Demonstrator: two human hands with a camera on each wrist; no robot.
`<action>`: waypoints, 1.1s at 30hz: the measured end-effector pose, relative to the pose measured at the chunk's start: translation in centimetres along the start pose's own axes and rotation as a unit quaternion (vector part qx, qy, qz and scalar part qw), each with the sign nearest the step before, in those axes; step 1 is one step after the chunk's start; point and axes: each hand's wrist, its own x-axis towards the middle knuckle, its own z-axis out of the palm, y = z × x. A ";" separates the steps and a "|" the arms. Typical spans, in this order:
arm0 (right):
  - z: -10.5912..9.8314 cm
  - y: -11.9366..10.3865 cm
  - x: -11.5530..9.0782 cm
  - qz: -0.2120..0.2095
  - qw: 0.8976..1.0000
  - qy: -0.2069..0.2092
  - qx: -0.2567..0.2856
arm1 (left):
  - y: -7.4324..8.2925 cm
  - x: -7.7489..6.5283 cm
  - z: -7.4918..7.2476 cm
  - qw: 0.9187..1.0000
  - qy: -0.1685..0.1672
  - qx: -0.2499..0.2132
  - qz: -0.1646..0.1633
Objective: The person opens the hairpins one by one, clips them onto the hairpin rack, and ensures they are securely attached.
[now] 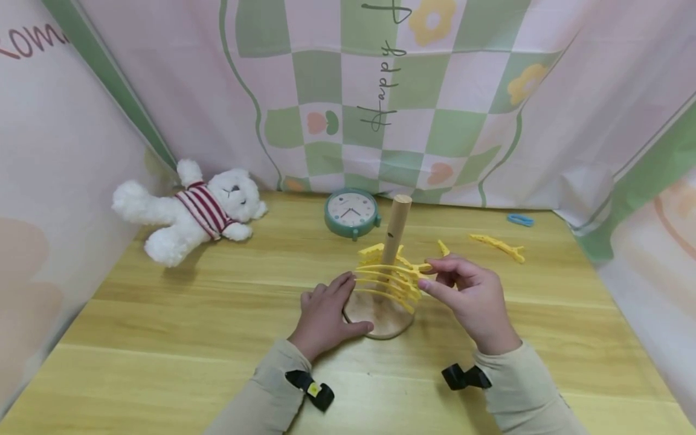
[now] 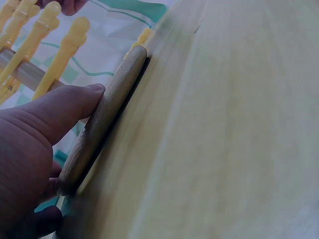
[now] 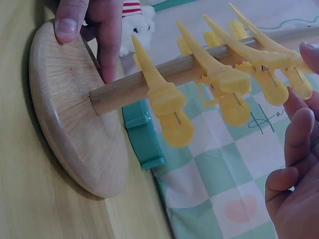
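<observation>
wooden table (image 1: 217, 338), clips (image 3: 167, 102), checked curtain (image 1: 359, 90)

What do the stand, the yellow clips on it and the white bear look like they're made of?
The stand seems wooden, smooth and perhaps clear-coated, with fine grain lines showing. The yellow clips are probably plastic, slightly glossy, with even color and molded-looking ends. The white bear looks like matte plush, going by its fluffy, tufted surface.

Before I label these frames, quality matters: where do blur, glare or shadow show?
Head view: pale glare on the near table, soft shadow under the bear. Left wrist view: wooden base blurs at its lower end. Right wrist view: clips look fairly sharp; shadow beside the base.
</observation>
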 end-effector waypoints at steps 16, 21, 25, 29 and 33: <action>-0.1 0.0 0.1 0.001 0.999 -0.034 0.002 | -0.1 0.0 -0.1 1.000 0.000 -0.001 0.000; 0.0 0.1 0.1 -0.002 0.999 -0.036 0.003 | -0.2 0.0 0.0 1.000 0.000 -0.003 0.001; -0.1 0.2 0.1 -0.015 0.999 -0.037 0.021 | -0.2 0.0 0.0 1.000 0.001 -0.002 0.000; -0.6 0.4 0.1 -0.026 0.998 -0.033 0.039 | -0.1 0.0 0.1 1.000 0.000 0.000 -0.002; -1.3 0.5 0.2 -0.010 0.999 -0.006 0.037 | -0.1 0.0 0.0 1.000 -0.001 0.000 -0.003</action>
